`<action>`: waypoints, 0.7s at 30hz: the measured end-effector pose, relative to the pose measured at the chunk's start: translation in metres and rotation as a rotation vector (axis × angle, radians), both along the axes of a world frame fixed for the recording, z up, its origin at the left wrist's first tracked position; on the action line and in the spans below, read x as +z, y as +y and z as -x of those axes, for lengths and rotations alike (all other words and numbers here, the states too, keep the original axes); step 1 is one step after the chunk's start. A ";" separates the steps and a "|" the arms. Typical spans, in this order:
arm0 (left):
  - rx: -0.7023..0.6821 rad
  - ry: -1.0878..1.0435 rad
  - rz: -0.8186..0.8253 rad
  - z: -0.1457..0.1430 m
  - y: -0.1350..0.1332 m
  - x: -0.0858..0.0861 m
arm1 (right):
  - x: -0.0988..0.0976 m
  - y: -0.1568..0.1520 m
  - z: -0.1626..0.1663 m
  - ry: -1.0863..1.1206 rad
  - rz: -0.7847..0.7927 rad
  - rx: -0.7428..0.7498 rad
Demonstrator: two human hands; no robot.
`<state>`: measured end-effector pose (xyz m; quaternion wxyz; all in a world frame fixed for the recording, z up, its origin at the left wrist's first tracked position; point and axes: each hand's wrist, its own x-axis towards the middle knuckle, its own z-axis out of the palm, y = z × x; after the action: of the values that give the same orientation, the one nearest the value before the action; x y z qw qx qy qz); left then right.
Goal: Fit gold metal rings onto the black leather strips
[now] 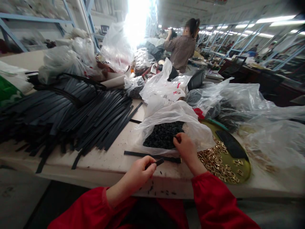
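My left hand [142, 170] is closed around a black strap [160, 161], whose short end sticks out past the thumb and forefinger. At the edge of an open clear plastic bag [152, 112], my right hand [185, 145] has its fingers pinched together over small black pieces [159, 135]. Whether a piece is between those fingertips is too small to make out. Just in front of the bag, one finished-looking black strap [143, 155] lies flat, with a bit of gold at its right end.
A large heap of black strips [95, 117] covers the table's left side. On the right, a yellow-green round tray [247, 168] carries many gold metal buckles [214, 159] and a dark flat piece [231, 143]. Plastic bags [281, 143] crowd the back and right. A person [182, 47] stands beyond.
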<state>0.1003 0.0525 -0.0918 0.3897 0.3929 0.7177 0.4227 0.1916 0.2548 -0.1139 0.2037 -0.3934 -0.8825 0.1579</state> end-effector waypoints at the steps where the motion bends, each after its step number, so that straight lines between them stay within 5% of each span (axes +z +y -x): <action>1: 0.024 -0.021 -0.012 0.001 0.001 0.001 | 0.004 -0.004 -0.004 0.115 0.108 0.001; 6: 0.112 -0.108 -0.152 0.000 0.006 0.013 | 0.029 -0.046 -0.023 0.598 0.980 0.082; 9: 0.114 -0.075 -0.213 -0.005 0.004 0.022 | 0.035 -0.076 -0.030 0.688 1.270 0.148; 16: 0.118 0.225 -0.128 -0.017 -0.014 0.021 | 0.028 -0.106 -0.040 0.661 1.014 0.217; 21: 0.077 0.293 -0.059 -0.022 -0.024 0.017 | 0.021 -0.114 -0.049 0.634 1.047 0.207</action>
<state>0.1227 0.0290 -0.0750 0.2526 0.4339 0.7686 0.3965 0.2403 0.1407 -0.0928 0.2195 -0.2875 -0.6183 0.6978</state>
